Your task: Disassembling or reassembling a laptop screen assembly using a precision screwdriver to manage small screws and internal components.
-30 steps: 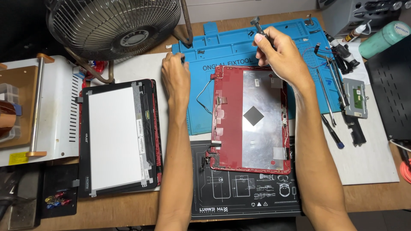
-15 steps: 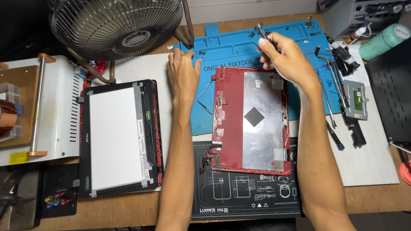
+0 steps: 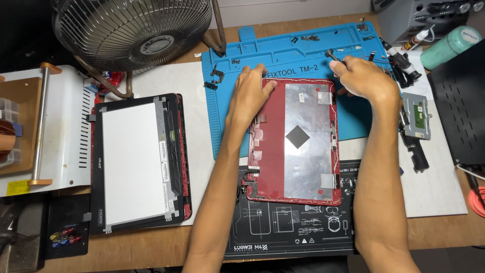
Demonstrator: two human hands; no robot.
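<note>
Head view: I see the red lid, a laptop's back cover lying inside-up with a foil sheet across it, near the middle of the counter. Its long axis runs from the counter's far edge toward the near edge, its far half on the blue mat and its near half on the black mat.

My left hand rests at the lid's far-left corner, fingers spread flat and released, touching the rim and gripping nothing. My right hand sits just off the far-right corner, fingers clenched around a thin dark tool whose tip points toward the far edge, away from the lid. So the lid lies on the near side of both hands. The left hand is already on it; the right is just beside it, and I cannot tell whether it touches.

To the left, toward the counter's left edge, a screen panel lies face-up in its bezel, well apart from the hands. A fan stands at the far-left corner. Small hinges and screws are scattered on the blue mat's far part. Right of the lid lies a grey touchpad beside some dark tools, with a green bottle and a black box toward the right edge. The room beyond the counter is out of view.
</note>
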